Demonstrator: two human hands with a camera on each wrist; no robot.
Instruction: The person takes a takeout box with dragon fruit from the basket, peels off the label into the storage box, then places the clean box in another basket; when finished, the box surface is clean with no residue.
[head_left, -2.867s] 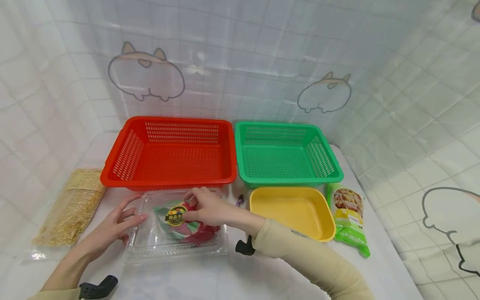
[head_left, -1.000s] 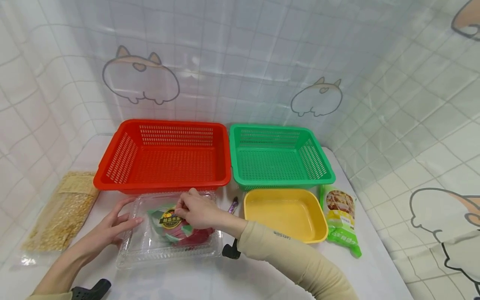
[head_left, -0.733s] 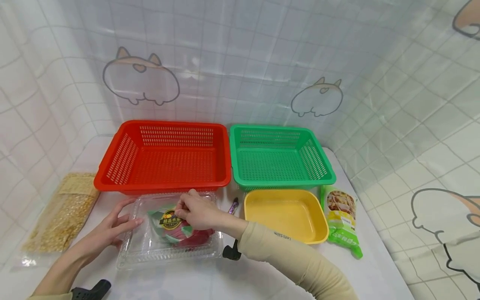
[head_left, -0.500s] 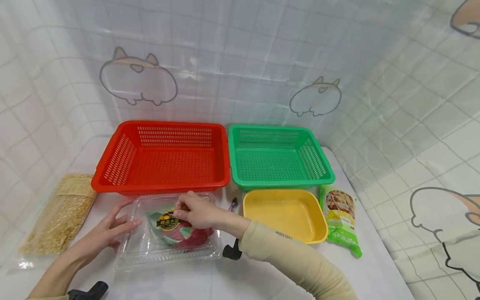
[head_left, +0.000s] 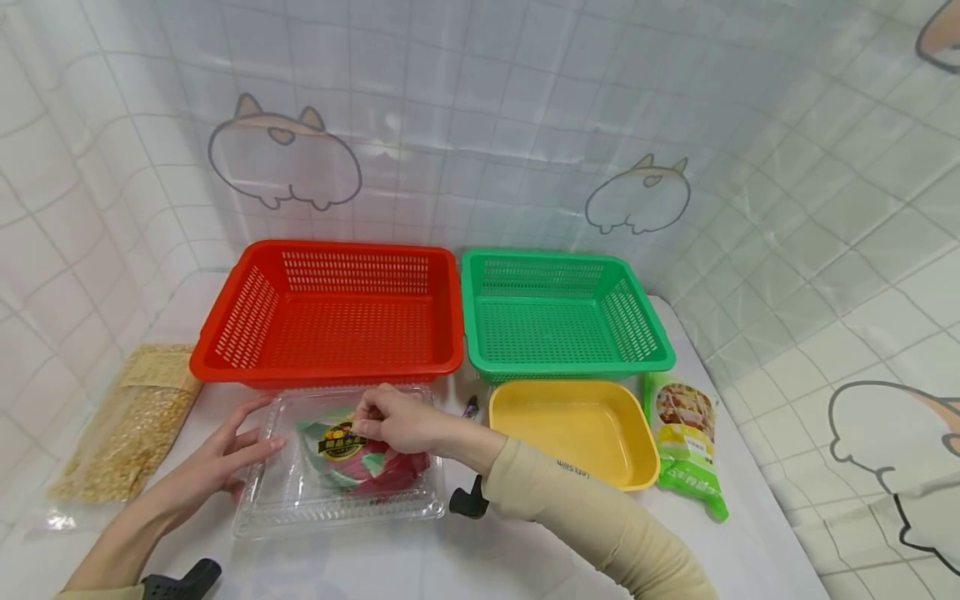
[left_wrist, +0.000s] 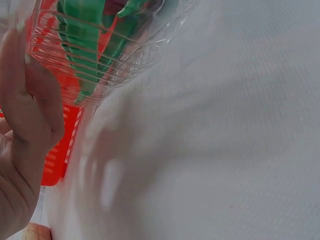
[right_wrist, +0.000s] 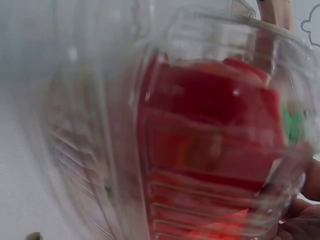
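A clear plastic clamshell container (head_left: 281, 496) lies on the white table, its lid down. Inside is a pink-red and green item (right_wrist: 205, 130) that looks like a dragon fruit. A round black and gold label (head_left: 339, 443) sits on the lid. My right hand (head_left: 408, 425), fingers curled, pinches at the label's right edge and covers part of it. On the container's left side my left hand (head_left: 225, 454) holds it, thumb over the rim and fingers at the back corner. The left wrist view shows my left hand (left_wrist: 27, 115) right beside the ribbed plastic wall.
Directly behind the container stands a red basket (head_left: 326, 372). A green basket (head_left: 570, 367) and a yellow basin (head_left: 645, 450) are to the right, with a green food packet (head_left: 684, 442) beyond. A bag of yellow grains (head_left: 123, 433) lies left. A small purple item (head_left: 471, 407) lies beside the basin.
The head view has shifted slightly. My right hand's thumb and fingers have drawn together at the label's edge since the earliest frame. My left hand keeps its place on the container.
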